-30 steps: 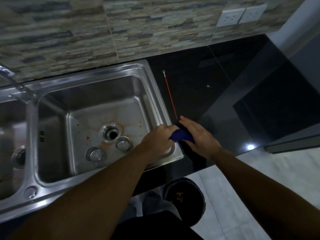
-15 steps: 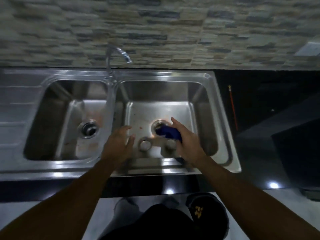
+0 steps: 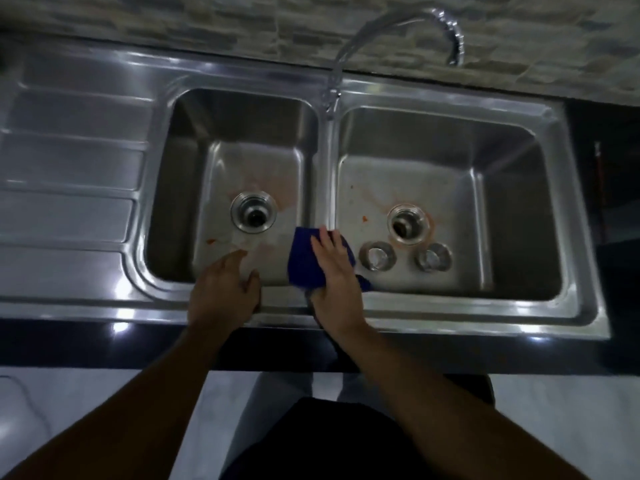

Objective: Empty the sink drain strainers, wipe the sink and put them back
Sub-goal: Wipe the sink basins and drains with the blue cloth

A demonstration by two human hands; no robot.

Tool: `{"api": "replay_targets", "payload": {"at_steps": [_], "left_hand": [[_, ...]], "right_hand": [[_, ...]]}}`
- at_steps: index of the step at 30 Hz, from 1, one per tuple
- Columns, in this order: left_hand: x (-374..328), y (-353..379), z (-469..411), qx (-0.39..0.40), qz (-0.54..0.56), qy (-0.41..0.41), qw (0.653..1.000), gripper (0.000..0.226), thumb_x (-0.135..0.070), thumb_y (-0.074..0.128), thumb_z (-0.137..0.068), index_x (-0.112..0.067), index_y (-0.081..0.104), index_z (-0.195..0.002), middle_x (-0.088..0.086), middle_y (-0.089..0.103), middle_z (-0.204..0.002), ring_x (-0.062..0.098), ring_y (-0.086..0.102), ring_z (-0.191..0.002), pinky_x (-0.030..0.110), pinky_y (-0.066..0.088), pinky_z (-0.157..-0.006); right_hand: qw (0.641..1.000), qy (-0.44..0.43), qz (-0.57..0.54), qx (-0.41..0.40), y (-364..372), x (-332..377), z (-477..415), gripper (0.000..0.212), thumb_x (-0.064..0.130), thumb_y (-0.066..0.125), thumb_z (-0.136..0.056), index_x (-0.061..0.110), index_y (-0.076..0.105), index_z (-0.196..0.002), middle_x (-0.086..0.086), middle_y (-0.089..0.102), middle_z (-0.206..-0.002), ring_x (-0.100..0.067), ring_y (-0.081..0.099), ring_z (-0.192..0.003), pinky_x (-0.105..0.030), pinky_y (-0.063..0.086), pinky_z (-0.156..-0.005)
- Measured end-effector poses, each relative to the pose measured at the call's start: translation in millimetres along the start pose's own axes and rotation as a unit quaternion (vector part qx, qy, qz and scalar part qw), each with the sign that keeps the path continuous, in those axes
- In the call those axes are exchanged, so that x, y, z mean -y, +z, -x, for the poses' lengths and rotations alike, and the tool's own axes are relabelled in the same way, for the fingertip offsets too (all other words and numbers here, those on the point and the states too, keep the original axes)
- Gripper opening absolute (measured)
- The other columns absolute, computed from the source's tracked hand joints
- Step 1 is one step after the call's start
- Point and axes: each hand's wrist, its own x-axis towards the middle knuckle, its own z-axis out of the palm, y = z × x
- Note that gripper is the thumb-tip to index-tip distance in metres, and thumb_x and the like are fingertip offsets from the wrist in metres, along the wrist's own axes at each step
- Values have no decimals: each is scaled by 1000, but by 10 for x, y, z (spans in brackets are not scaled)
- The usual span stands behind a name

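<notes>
- The right hand (image 3: 334, 271) lies flat, fingers stretched out, pressing a blue cloth (image 3: 306, 261) over the divider (image 3: 325, 174) between the two basins of the steel sink (image 3: 571, 209); the cloth drapes off the divider toward the left basin.
- The left hand (image 3: 225, 289) grasps nothing: its fingers are loosely spread, resting on the sink's front rim left of the divider, fingertips reaching over the left basin floor.
- Two drain strainers (image 3: 377, 256) (image 3: 434, 257) sit side by side on the right basin floor, right of the divider and just in front of the open right drain (image 3: 408, 223).
- The left drain (image 3: 254, 216), left of the divider, is open too.
- Orange-red stains (image 3: 364, 218) mark both basin floors around the drains.
- The faucet (image 3: 398, 26) rises from the back end of the divider and curves over toward the right basin.
</notes>
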Motion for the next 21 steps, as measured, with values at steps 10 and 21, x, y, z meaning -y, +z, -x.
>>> {"api": "replay_targets", "payload": {"at_steps": [10, 21], "left_hand": [[65, 37, -64, -4, 23, 32, 999, 36, -23, 64, -90, -16, 62, -125, 11, 66, -116, 29, 63, -103, 42, 54, -84], [148, 81, -110, 8, 35, 53, 998, 37, -34, 52, -90, -21, 61, -122, 6, 64, -124, 27, 61, -113, 44, 55, -89]], "right_hand": [[993, -12, 117, -14, 16, -27, -998, 84, 9, 60, -89, 12, 14, -159, -5, 7, -168, -25, -5, -155, -51, 7, -126], [996, -18, 47, -74, -34, -138, -1574, 67, 1, 58, -92, 8, 32, -154, -9, 22, -165, -28, 6, -155, -50, 16, -125]]}}
